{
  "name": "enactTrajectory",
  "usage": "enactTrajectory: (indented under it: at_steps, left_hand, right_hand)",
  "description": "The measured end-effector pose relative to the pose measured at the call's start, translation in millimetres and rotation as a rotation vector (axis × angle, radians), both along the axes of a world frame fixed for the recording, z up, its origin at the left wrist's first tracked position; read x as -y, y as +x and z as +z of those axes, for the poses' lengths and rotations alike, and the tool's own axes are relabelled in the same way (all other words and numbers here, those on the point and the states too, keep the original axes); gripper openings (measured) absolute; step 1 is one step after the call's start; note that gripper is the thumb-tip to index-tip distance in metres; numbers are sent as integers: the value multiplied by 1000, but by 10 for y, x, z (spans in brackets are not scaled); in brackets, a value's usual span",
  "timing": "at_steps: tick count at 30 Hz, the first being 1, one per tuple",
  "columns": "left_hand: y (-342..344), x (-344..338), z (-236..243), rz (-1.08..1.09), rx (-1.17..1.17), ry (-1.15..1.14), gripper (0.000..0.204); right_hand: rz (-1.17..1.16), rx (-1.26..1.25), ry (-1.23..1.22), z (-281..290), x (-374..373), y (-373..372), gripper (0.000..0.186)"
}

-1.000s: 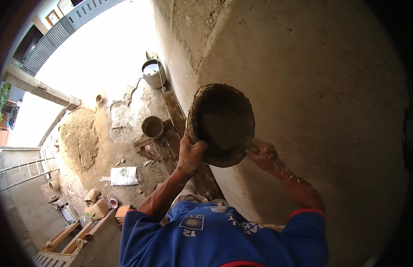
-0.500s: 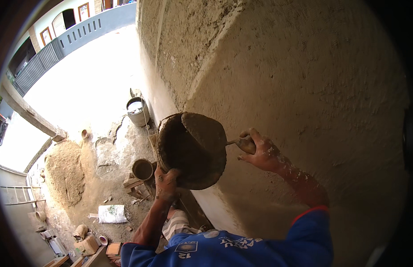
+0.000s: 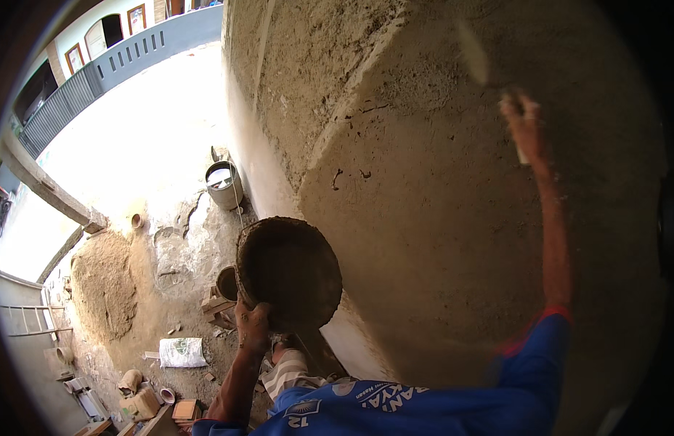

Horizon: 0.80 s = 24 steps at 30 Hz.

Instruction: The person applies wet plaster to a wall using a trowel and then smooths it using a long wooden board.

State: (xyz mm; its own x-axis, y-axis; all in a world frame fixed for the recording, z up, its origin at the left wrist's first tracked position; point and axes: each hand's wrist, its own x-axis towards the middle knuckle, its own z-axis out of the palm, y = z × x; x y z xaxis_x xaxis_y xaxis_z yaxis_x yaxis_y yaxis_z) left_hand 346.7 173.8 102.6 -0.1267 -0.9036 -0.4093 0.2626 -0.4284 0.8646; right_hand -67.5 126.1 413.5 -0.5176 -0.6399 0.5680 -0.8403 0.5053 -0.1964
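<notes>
Plastering work up against a broad rendered wall (image 3: 439,240), seen from above. Left hand (image 3: 253,327) closed round the rim of a mortar pan (image 3: 290,272), fingers hooked over the near edge, pan held at chest height, tipped toward the wall and close to it. Right hand (image 3: 522,123) raised high, wrapped round the handle of a trowel (image 3: 473,51), blade blurred and pointing up along the wall; whether the blade touches the surface, cannot tell. Best done, judging by this, with the pan kept near and just below the working patch to catch droppings, rim steady, wrist not sagging. Trowel better laid at a shallow angle with even pressure, so as to spread rather than scrape. Worth watching: the ridge where rough upper coat meets the smoother lower one, easy to leave proud. Far below, on the ground: a bucket (image 3: 223,185), a sand heap (image 3: 101,291), a white sack (image 3: 181,352), loose bricks (image 3: 217,305)
</notes>
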Motion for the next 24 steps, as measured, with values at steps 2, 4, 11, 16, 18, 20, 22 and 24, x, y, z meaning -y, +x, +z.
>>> enactTrajectory:
  at_steps: [2,4,11,16,18,20,22,24]
  left_hand:
    - [17,-48,-221,-111,156,-114,34]
    - [13,-44,-303,-201,325,-251,34]
    - [-334,-44,-20,-209,-94,-32,35]
    - [-517,-88,164,-260,-49,-37,36]
    - [-571,-69,216,-329,-130,-107,36]
    - [-588,-62,311,-372,-84,-128,37]
    - [-672,-71,454,-439,-59,-155,37]
    - [-708,-79,569,-397,46,-376,20]
  right_hand:
    - [85,76,-56,616,-319,-185,59]
    - [84,70,85,620,-407,105,60]
    - [446,134,1071,-855,-1118,767,50]
    - [557,-256,1041,-1713,-1282,1041,36]
    - [518,-280,1037,-1815,-1244,1103,36]
    - [496,-118,1139,-2065,-1260,1113,32]
    - [619,167,966,-2719,-1557,815,30]
    - [761,446,784,-2773,-1662,789,28]
